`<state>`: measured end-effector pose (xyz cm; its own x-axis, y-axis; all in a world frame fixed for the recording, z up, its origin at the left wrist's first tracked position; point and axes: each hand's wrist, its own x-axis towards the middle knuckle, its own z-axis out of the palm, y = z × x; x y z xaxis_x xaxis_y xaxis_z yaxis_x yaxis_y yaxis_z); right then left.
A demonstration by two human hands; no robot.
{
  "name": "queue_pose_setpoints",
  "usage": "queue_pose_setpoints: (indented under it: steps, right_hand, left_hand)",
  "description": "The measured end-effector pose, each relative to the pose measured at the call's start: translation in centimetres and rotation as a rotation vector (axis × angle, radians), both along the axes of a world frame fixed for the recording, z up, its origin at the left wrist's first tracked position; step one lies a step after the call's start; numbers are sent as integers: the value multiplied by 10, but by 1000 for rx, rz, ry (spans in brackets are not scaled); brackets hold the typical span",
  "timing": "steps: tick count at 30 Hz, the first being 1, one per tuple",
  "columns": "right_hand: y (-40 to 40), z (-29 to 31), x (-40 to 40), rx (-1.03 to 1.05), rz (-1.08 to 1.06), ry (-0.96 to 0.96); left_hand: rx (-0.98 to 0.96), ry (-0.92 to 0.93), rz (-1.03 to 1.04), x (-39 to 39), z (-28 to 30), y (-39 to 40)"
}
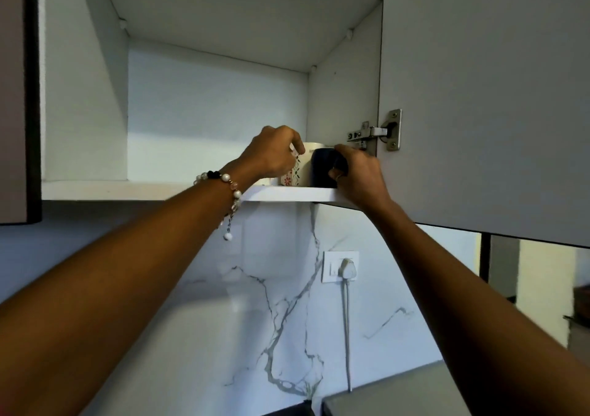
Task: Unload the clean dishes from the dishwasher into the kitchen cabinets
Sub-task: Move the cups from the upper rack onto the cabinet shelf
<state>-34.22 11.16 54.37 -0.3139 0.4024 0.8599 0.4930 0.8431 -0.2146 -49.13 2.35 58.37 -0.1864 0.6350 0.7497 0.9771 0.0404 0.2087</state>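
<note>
Place: a home kitchen.
Cabinet: open wall cabinet [220, 102], mugs [314, 168] on its shelf, hinged door [479, 96] at right.
Wall: marble-look backsplash [271, 320] below, plugged socket [341, 267].

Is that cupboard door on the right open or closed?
Open. The cabinet door swings out on its hinge, showing the shelf inside.

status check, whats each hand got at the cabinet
Left hand grips floral mug, right hand grips dark mug. Both mugs at front edge of bottom shelf, side by side. Cabinet door open, nothing blocking.
</note>
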Motion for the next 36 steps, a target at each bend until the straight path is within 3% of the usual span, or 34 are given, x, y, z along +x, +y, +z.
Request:
queue_pose_setpoints:
  steps: [5,9,12,16,23,31,36]
  right_hand:
    - [-34,-41,45,73,40,20]
    - [-49,-70,94,150,4,-30]
    - [-62,-95,136,130,-43,-129]
    - [-82,-136,201,40,-95,-234]
    - [-109,-224,354,-135,-154,-330]
    - [-157,-335,554,-471,-254,-394]
    - [-179,-412,638,-669,-356,-365]
  left_hand:
    - [220,16,-17,15,-25,-13]
    - [435,-14,-218,62,-49,-33]
    - [442,2,-334,106,-81,-50]
    - [427,-215,-467,166,-131,-66]
    - [118,-493,-530,313,-236,-79]
    - [-311,-648,-602,522,-374,-94]
    - [-500,-791,-596,607,-456,-107]
